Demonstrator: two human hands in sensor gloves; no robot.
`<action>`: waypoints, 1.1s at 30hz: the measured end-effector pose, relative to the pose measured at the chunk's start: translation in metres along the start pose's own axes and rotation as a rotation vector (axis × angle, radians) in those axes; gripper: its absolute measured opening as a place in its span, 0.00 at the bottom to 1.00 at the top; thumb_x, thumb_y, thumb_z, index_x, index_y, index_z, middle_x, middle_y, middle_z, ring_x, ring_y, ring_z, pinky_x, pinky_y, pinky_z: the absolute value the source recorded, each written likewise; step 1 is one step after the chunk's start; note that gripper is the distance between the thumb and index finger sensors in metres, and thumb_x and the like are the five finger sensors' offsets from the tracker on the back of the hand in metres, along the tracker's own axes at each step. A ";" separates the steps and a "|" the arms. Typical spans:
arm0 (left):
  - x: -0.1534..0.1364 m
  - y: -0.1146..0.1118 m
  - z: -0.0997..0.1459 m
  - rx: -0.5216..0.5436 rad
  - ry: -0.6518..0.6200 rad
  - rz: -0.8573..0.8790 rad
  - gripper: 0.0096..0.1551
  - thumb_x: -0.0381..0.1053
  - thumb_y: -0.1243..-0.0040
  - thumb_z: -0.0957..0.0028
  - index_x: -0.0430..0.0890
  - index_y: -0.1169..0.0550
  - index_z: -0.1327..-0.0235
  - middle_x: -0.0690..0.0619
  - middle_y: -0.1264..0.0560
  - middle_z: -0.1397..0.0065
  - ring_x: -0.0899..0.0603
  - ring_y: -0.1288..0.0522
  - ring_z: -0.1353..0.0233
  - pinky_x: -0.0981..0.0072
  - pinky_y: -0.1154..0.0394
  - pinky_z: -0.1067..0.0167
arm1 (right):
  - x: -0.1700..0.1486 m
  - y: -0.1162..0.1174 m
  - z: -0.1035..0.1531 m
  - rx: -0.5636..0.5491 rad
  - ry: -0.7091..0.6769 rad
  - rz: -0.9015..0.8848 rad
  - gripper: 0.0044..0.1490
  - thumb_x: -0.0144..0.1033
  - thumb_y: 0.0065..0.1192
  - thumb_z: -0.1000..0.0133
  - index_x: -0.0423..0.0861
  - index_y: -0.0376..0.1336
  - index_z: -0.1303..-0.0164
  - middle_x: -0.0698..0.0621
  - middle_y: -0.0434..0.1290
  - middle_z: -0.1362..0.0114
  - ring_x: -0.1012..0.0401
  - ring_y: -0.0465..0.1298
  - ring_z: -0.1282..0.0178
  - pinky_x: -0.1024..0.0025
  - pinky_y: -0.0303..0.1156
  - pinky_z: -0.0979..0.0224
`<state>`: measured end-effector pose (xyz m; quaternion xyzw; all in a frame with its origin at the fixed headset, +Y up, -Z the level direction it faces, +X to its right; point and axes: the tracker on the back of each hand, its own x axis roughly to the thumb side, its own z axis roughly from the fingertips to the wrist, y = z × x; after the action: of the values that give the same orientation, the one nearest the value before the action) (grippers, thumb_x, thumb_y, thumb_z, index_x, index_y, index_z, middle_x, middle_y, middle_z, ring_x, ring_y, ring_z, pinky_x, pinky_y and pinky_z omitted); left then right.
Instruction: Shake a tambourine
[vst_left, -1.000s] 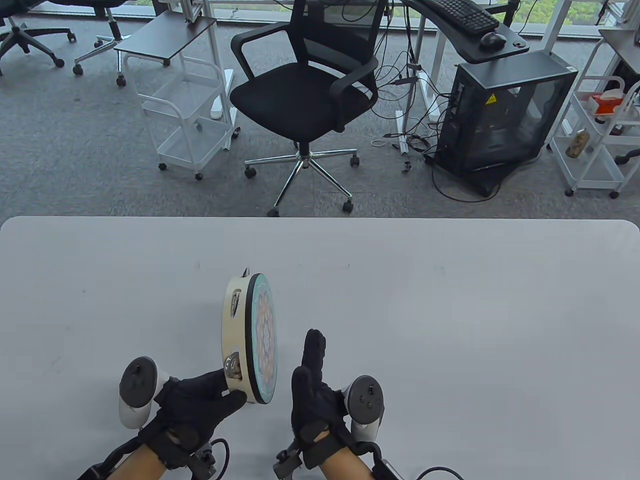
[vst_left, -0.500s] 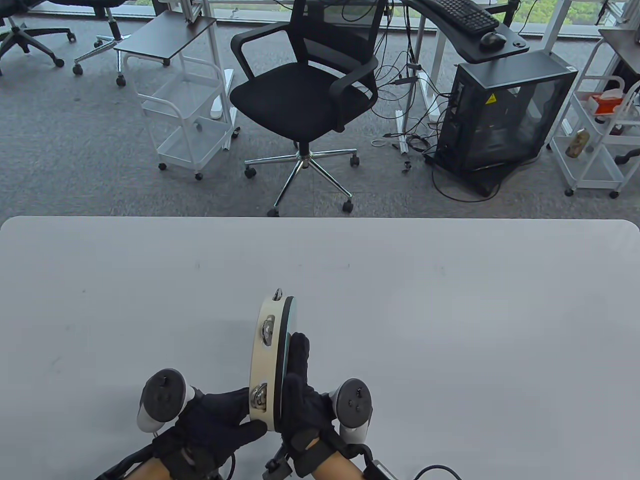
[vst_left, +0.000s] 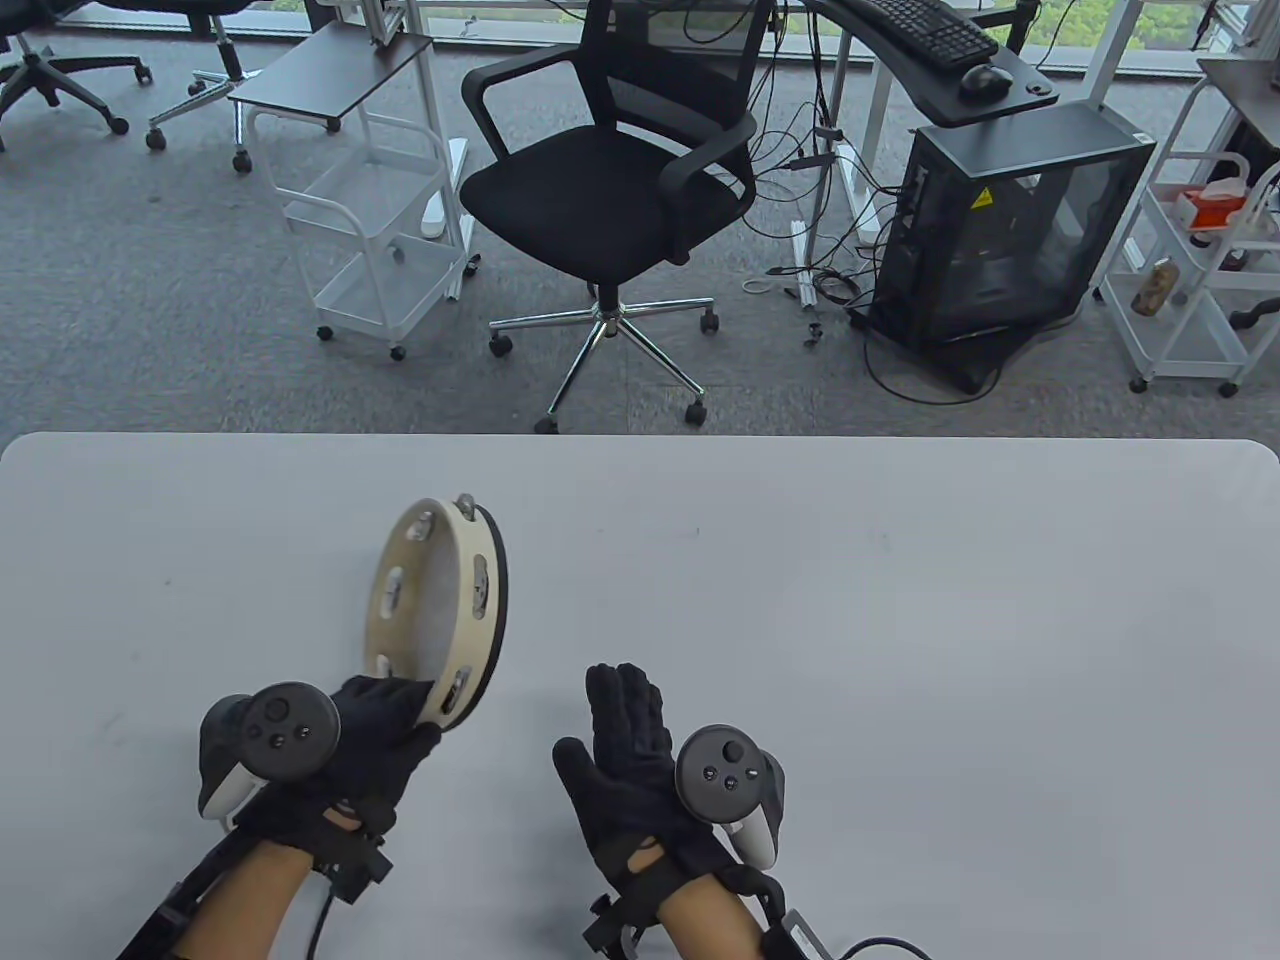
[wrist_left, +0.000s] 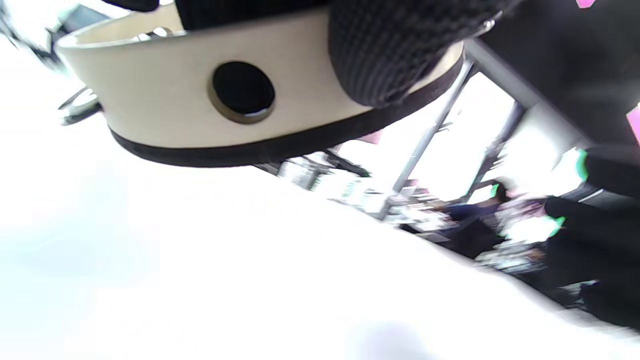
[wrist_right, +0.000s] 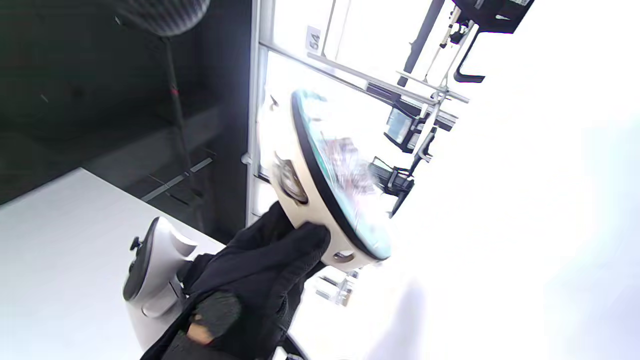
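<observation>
The tambourine (vst_left: 437, 610) has a cream wooden rim, metal jingles and a black-edged patterned head. My left hand (vst_left: 385, 722) grips its near rim and holds it above the white table (vst_left: 900, 620), tilted left so its hollow back shows in the table view. The left wrist view shows the rim (wrist_left: 200, 105) close up under my fingers (wrist_left: 395, 55). The right wrist view shows the patterned head (wrist_right: 345, 175) and my left hand (wrist_right: 270, 260) on the rim. My right hand (vst_left: 625, 745) is open and empty, fingers straight, to the right of the tambourine and apart from it.
A black office chair (vst_left: 610, 190) stands beyond the table's far edge. A white cart (vst_left: 370, 230) is at the back left, a computer tower (vst_left: 1010, 230) and a white shelf cart (vst_left: 1200, 270) at the back right.
The tambourine's head was against my right palm half a second ago. My left hand has swung it away to the left and tilted it. My right hand has turned and stayed near the same place.
</observation>
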<state>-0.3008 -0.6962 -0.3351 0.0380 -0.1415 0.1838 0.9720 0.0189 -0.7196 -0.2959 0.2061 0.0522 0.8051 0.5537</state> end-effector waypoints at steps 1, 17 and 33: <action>-0.012 -0.003 -0.003 0.001 0.074 -0.126 0.30 0.50 0.31 0.48 0.51 0.24 0.31 0.48 0.17 0.33 0.34 0.22 0.29 0.24 0.39 0.31 | -0.002 -0.001 0.000 -0.005 0.011 0.001 0.60 0.67 0.37 0.40 0.32 0.31 0.20 0.25 0.27 0.22 0.25 0.28 0.26 0.23 0.32 0.36; -0.088 -0.034 -0.009 -0.132 0.509 -0.461 0.31 0.50 0.32 0.46 0.61 0.27 0.27 0.51 0.21 0.24 0.37 0.26 0.21 0.28 0.39 0.28 | -0.006 -0.009 0.002 -0.019 0.028 -0.024 0.60 0.68 0.36 0.40 0.32 0.31 0.20 0.25 0.27 0.22 0.25 0.28 0.26 0.23 0.32 0.36; 0.050 0.009 0.039 -0.152 0.081 0.067 0.56 0.77 0.50 0.44 0.50 0.56 0.16 0.35 0.63 0.13 0.21 0.66 0.18 0.12 0.56 0.39 | 0.023 -0.025 0.003 -0.034 -0.003 0.308 0.61 0.69 0.39 0.41 0.33 0.34 0.17 0.27 0.26 0.20 0.29 0.20 0.27 0.28 0.18 0.40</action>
<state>-0.2697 -0.6752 -0.2836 -0.0482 -0.1171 0.2061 0.9703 0.0349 -0.6898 -0.2948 0.2033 0.0055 0.8810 0.4271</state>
